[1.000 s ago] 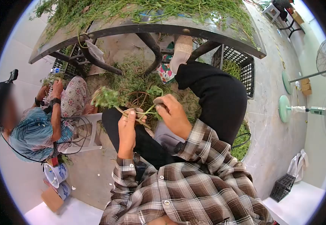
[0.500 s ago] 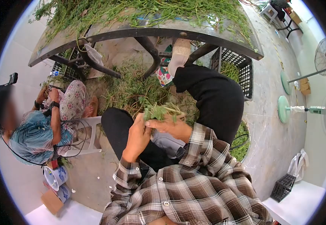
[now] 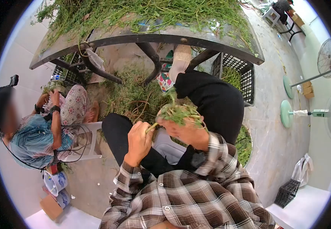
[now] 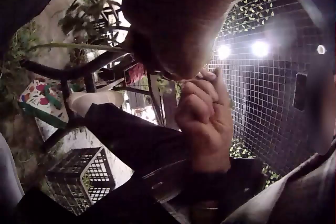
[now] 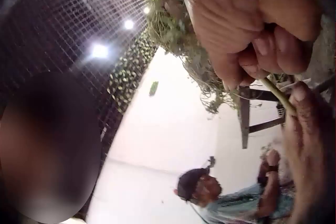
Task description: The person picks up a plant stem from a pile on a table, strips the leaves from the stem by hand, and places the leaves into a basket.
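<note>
My left hand [image 3: 138,141] pinches the end of a pale green stem [image 3: 151,128] between thumb and fingers, over my lap. Just to its right, my right hand [image 3: 188,131] grips a bunch of leafy greens [image 3: 180,113], whose leaves spread over the back of the fingers. In the right wrist view the stem [image 5: 279,96] runs from under the curled right fingers to the left thumb. The left wrist view has my right hand [image 4: 207,116] with curled fingers close behind the dark, near left hand [image 4: 173,24].
Ahead stands a table [image 3: 108,41] heaped with cut greens [image 3: 154,15]. Below it, more greens [image 3: 131,95] lie on the floor, with a black crate [image 3: 245,80] at the right. Another person [image 3: 39,133] sits at the left. Standing fans [image 3: 286,113] are at the right.
The leafy bunch, first at the left hand, came across between both hands and is now in the right hand. The right hand has shifted right, away from the left, which keeps the stem end.
</note>
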The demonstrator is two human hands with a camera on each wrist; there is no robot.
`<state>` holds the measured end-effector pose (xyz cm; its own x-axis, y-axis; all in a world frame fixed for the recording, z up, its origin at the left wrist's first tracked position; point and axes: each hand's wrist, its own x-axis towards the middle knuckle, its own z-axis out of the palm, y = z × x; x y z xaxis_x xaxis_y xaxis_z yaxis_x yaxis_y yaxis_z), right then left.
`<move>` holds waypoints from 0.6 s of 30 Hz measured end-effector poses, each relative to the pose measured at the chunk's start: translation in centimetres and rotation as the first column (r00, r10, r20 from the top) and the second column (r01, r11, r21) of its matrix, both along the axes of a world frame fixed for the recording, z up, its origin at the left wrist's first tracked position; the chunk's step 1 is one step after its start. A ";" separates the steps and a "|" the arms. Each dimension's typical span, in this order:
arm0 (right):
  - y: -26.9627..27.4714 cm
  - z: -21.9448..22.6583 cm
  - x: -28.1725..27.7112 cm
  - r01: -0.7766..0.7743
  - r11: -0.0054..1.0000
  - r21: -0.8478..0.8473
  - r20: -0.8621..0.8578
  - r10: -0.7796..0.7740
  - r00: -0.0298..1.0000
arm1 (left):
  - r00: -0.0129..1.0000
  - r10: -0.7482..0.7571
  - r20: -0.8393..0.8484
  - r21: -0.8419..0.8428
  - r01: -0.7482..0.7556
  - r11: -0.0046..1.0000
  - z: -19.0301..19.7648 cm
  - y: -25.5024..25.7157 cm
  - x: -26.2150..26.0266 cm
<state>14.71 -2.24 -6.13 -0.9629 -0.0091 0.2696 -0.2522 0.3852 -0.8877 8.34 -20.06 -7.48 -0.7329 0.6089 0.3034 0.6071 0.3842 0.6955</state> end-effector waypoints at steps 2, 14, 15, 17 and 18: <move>1.0 4.2 0.2 0.098 0.772 -0.628 0.265 0.094 0.960 | 0.998 0.003 -0.069 0.034 -0.001 0.999 0.7 0.0 -0.4; 14.5 14.8 7.9 0.324 0.514 -0.794 0.066 -0.458 0.887 | 0.902 0.335 0.273 0.074 -0.366 0.928 -1.1 -2.7 -1.4; 14.8 14.3 8.7 0.410 0.511 -0.756 0.082 -0.547 0.833 | 0.891 0.304 0.336 0.123 -0.362 0.924 -1.2 -2.5 -1.6; 15.5 13.0 10.5 0.494 0.495 -0.715 0.098 -0.629 0.771 | 0.876 0.276 0.396 0.164 -0.363 0.917 -0.8 -1.9 -1.8; 16.0 12.0 11.6 0.615 0.451 -0.648 0.144 -0.719 0.679 | 0.855 0.236 0.462 0.223 -0.370 0.902 0.1 -1.2 -1.8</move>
